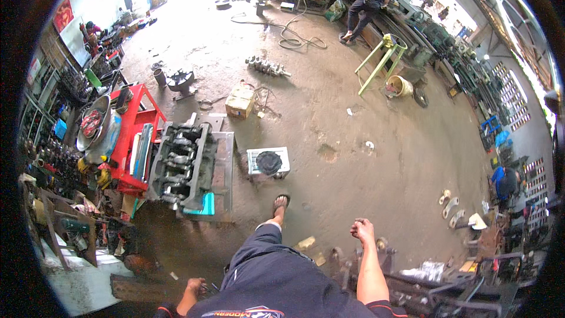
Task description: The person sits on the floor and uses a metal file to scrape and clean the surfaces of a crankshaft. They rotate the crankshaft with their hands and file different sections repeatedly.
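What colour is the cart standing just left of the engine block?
The cart is red, showing best in the head view, the only one.

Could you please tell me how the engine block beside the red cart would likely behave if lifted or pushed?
The engine block is probably heavy for its size, as it looks like thick cast metal. It should feel stiff, given its stout crosswise webs. Rolling seems unlikely, since its boxy body rests broadly on the table.
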A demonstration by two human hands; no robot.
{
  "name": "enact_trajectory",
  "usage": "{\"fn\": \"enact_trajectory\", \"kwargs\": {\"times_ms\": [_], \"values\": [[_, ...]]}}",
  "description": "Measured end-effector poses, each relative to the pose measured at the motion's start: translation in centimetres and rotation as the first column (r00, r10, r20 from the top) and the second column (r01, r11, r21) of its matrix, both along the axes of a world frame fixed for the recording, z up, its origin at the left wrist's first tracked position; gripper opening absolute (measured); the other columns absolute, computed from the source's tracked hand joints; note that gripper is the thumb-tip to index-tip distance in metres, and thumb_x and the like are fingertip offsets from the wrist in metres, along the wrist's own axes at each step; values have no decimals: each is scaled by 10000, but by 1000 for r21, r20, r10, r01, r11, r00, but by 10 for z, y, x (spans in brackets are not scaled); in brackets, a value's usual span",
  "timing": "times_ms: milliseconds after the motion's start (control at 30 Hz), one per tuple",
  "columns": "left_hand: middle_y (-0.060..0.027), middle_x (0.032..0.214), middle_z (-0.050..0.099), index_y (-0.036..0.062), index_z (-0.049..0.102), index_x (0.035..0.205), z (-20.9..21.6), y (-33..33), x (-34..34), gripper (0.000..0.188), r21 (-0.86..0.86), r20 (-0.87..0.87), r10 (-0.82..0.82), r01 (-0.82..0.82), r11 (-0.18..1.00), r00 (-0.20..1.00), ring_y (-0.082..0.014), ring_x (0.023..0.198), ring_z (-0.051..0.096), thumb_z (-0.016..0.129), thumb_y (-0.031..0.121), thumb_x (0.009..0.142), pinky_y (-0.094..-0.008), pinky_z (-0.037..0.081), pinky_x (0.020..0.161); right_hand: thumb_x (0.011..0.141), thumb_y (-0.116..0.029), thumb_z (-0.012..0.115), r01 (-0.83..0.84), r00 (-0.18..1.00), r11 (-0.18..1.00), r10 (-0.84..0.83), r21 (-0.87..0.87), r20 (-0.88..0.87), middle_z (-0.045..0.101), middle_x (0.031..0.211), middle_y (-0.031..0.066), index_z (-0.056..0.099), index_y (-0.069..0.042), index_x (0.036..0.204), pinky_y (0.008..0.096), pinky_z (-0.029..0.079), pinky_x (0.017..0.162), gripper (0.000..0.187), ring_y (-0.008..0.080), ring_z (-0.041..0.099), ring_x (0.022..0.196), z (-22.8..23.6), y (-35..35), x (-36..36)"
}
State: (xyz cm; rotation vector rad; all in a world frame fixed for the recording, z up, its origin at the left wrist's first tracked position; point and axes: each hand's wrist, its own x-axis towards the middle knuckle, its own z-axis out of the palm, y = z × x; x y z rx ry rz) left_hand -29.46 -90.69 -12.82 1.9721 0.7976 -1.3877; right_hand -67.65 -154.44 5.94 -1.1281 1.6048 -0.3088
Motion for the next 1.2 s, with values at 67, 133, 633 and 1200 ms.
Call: {"fn": "enact_trajectory", "kwargs": {"times_ms": [67,133,633,1200], "values": [[-101,748,649,3,665,1011,7,-71,0,200,-216,78,-246,257,942,966,-215,558,576,614,146,881,-361,483,513,910,-108,517,-18,998,999,20,-41,55,636,831,88,557,-38,1129,312,543,594,233,190,637,671,0,-61,32],[-98,738,651,-1,673,995,21,-163,22,194,-251,131,-432,451,856,892,-215,556,581,629,146,876,-365,486,511,906,-104,512,-9,999,999,8,43,35,638,836,84,560,-49,1133,346,547,601,238,194,639,677,-9,-105,53],[-49,885,672,50,595,1164,178,-697,252,267,-631,563,294,173,756,772,-120,754,622,596,195,939,-262,484,615,825,-120,599,-82,981,939,136,333,-142,654,748,78,647,-7,838,385,509,594,123,216,646,669,-83,-373,55],[-206,1065,672,-56,531,1239,27,-746,16,469,-265,-20,576,-560,785,817,-329,921,668,566,270,904,-430,551,744,887,-90,530,-435,900,887,434,-153,-42,615,734,75,583,6,1007,305,500,508,162,158,594,556,16,-952,484]]}}
